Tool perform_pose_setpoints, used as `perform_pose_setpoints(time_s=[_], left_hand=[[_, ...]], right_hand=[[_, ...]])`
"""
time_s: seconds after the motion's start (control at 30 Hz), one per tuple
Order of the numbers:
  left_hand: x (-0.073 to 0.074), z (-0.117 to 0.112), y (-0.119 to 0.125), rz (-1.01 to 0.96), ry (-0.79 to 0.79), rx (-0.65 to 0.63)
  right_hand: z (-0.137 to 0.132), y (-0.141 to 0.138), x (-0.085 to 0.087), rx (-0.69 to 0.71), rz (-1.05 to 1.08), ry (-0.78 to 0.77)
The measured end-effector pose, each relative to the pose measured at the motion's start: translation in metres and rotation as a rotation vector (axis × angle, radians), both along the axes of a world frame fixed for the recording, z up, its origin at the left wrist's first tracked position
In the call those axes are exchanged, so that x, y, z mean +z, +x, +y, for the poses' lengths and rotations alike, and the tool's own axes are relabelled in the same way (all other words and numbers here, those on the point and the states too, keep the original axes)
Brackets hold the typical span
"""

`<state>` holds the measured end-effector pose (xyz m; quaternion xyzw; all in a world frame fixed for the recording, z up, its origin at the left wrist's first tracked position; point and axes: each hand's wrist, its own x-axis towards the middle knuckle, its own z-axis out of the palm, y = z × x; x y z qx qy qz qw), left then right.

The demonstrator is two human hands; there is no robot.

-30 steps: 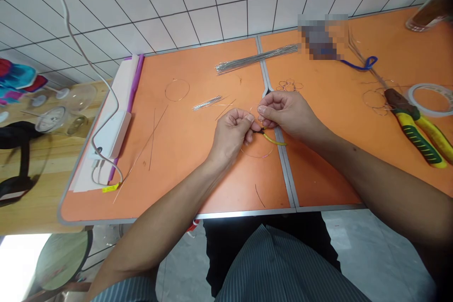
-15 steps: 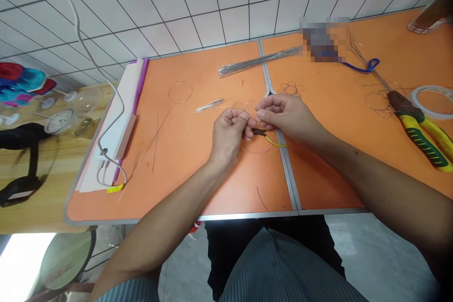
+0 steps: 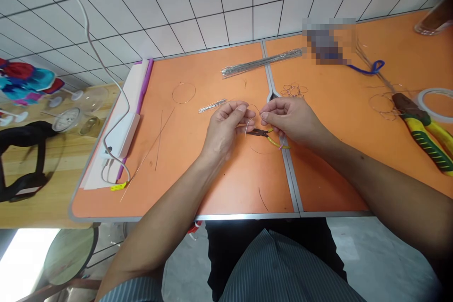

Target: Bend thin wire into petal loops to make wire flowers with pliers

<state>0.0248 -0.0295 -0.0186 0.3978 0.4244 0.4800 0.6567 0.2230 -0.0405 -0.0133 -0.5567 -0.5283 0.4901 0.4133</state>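
My left hand (image 3: 226, 127) pinches a thin curved wire (image 3: 247, 127) between thumb and fingers. Opposite it, my right hand (image 3: 292, 118) has thumb and forefinger closed on thin wire, and a loop with a pink spot hangs below those fingers. A small gap separates the two hands. Whether both hold one piece of wire I cannot tell. Beneath them lie small pliers (image 3: 259, 132) with dark jaws and yellow handles, partly hidden by my right hand. Just behind are a bundle of short wires (image 3: 212, 105) and a cluster of small wire loops (image 3: 294, 89).
Long wires (image 3: 260, 62) lie at the back. To the right are large yellow-green pliers (image 3: 421, 127), a tape roll (image 3: 437, 104) and a glass (image 3: 433, 21). At left are a wire ring (image 3: 184, 93), loose straight wires and a white power strip (image 3: 128, 134) with a cable.
My hands have drawn apart slightly, the left one moving left. Wire now shows in the gap between them, and more of the small pliers is visible. The view has shifted a little.
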Motion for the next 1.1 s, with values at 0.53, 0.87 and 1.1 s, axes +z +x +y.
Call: perform_pose_setpoints(time_s=[0.53,0.87,1.1], left_hand=[[-0.008,0.011,-0.007,-0.130,-0.046,-0.280],[-0.017,0.016,-0.009,-0.203,-0.090,-0.385],[-0.017,0.016,-0.007,-0.185,-0.132,-0.325]], right_hand=[[-0.004,-0.003,0.003,0.006,0.139,-0.126],[-0.007,-0.010,0.009,-0.004,0.158,-0.150],[-0.009,-0.011,0.012,-0.026,0.125,-0.107]])
